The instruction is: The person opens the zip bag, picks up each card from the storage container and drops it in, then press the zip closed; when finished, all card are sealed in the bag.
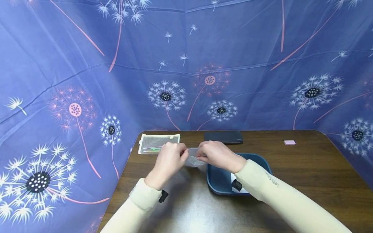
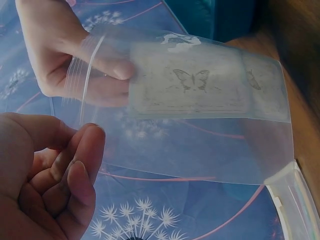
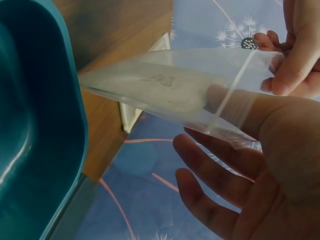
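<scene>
Head view: both hands (image 1: 192, 157) pinch clear zip bag (image 1: 194, 160); teal bin (image 1: 221, 181) adjacent.

Your left hand (image 1: 169, 158) and right hand (image 1: 217, 155) meet above the bench (image 1: 306, 168), with the zip bag (image 1: 194, 159) between them. The bin (image 1: 217, 181) sits at 4 o'clock from the bag, under your right wrist. The mesh pouch (image 1: 158, 142) lies at 10 o'clock, the flat case (image 1: 223, 137) at 1 o'clock, and the eraser (image 1: 289, 142) far off at 2 o'clock.
</scene>
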A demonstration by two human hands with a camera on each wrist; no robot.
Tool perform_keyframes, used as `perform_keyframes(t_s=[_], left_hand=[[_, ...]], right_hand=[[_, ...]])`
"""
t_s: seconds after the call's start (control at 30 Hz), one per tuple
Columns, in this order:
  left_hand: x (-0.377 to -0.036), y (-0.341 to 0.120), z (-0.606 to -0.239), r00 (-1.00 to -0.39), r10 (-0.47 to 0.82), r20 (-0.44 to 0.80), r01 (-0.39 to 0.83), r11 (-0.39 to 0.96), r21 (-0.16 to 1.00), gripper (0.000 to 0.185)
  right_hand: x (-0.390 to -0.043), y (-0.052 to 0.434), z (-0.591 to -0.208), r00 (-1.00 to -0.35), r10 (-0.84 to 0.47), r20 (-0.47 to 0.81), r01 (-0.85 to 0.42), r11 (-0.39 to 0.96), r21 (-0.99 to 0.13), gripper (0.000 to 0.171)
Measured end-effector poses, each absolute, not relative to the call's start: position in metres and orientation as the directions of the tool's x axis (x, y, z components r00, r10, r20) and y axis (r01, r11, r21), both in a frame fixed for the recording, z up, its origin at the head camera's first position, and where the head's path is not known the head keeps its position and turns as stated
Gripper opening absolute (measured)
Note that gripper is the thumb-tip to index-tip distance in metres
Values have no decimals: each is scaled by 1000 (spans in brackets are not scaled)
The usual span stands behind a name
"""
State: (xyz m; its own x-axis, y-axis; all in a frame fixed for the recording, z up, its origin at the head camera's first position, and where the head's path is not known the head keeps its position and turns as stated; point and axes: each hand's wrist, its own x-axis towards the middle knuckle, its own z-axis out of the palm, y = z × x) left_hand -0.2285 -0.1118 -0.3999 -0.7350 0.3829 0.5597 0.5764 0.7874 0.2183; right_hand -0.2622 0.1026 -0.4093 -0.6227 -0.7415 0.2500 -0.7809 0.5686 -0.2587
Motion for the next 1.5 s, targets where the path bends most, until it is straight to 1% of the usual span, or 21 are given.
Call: perform_keyframes(t_s=[0.33, 0.63, 0.73, 0.93, 1.23, 1.5], left_hand=[[-229, -111, -399, -733, 380, 564, 573, 792, 210, 29], [-230, -112, -399, -735, 377, 563, 572, 791, 217, 24], [-230, -112, -400, -732, 377, 567, 574, 789, 217, 25], [-231, -114, -400, -727, 375, 576, 576, 789, 214, 25], [-232, -117, -401, -740, 364, 566, 566, 791, 232, 25], [-233, -120, -402, -742, 358, 567, 562, 793, 235, 26]], right_hand=[[-262, 98, -411, -623, -740, 253, -782, 581, -226, 15], [-260, 98, -410, -617, -740, 267, -787, 579, -214, 19], [-259, 99, -409, -612, -741, 277, -791, 574, -214, 18], [-257, 103, -406, -610, -739, 288, -793, 564, -231, 10], [-251, 114, -393, -627, -714, 311, -778, 561, -281, 6], [-246, 129, -385, -622, -700, 352, -783, 570, -250, 6]])
